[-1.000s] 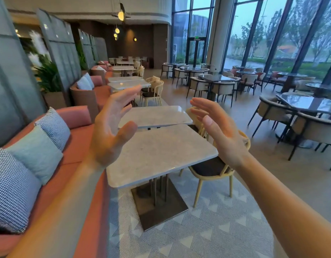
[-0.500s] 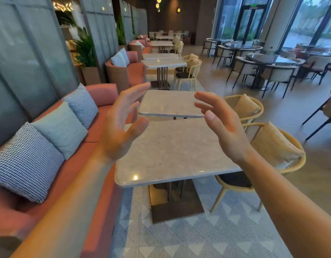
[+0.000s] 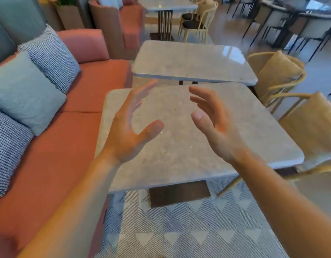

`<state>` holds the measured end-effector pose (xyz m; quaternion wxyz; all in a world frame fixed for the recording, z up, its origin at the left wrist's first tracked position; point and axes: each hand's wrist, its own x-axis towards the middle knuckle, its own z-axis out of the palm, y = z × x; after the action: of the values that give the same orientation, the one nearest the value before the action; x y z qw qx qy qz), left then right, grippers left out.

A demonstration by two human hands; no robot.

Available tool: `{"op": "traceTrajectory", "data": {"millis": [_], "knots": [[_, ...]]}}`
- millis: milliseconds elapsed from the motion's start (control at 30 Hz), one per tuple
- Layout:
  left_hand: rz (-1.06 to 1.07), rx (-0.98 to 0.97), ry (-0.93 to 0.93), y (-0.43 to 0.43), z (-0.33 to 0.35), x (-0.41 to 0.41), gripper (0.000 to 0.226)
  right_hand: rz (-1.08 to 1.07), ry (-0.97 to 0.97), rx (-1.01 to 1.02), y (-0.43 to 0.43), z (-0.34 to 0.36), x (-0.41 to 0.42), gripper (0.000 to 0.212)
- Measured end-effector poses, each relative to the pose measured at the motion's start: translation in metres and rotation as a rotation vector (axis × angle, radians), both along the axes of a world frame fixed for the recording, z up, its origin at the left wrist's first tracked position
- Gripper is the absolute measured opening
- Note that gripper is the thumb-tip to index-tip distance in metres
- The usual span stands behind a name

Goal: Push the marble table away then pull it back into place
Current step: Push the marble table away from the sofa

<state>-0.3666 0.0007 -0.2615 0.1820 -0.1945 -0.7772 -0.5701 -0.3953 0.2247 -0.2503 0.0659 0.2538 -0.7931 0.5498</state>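
Now left hand [image 3: 127, 133], right hand [image 3: 216, 127] above marble table [image 3: 179, 155], fingers spread, edges ungripped.

Both forearms are bare from the lower frame edge up to the wrists, with no sleeve showing. The left hand [image 3: 129, 127] and right hand [image 3: 215, 125] wear no gloves, rings, watch or bracelet.

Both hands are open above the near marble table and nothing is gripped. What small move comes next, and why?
Probably lower both hands onto the near edge of the marble table and take hold. The left hand and right hand hang open over the top, palms facing, touching nothing, so no push can begin. A second table stands just beyond, leaving little room.
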Motion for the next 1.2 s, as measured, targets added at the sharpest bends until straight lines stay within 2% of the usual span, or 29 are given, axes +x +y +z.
{"op": "traceTrajectory", "data": {"millis": [200, 400, 600, 833, 967, 1133, 1200], "knots": [[0.0, 0.011, -0.052, 0.016, -0.075, 0.005, 0.079, 0.018, -0.032, -0.001, 0.001, -0.075, -0.007, 0.053], [0.042, 0.055, -0.038, 0.034, -0.08, 0.061, 0.086, 0.009, 0.024, -0.035, 0.027, -0.082, 0.04, 0.053], [0.025, -0.085, -0.045, 0.053, -0.091, 0.117, 0.077, -0.009, 0.049, 0.057, 0.059, -0.095, 0.098, 0.061], [0.025, -0.189, -0.134, 0.035, -0.148, 0.087, 0.08, -0.019, 0.088, 0.178, 0.048, -0.146, 0.071, 0.068], [0.082, -0.256, -0.189, 0.03, -0.188, 0.05, 0.087, -0.025, 0.082, 0.304, 0.042, -0.183, 0.033, 0.08], [0.226, -0.533, -0.31, 0.022, -0.233, 0.012, 0.11, 0.004, 0.078, 0.598, 0.045, -0.228, -0.007, 0.096], [0.253, -0.785, -0.327, 0.02, -0.247, 0.006, 0.116, -0.003, 0.156, 0.74, 0.047, -0.244, -0.015, 0.099]]}}
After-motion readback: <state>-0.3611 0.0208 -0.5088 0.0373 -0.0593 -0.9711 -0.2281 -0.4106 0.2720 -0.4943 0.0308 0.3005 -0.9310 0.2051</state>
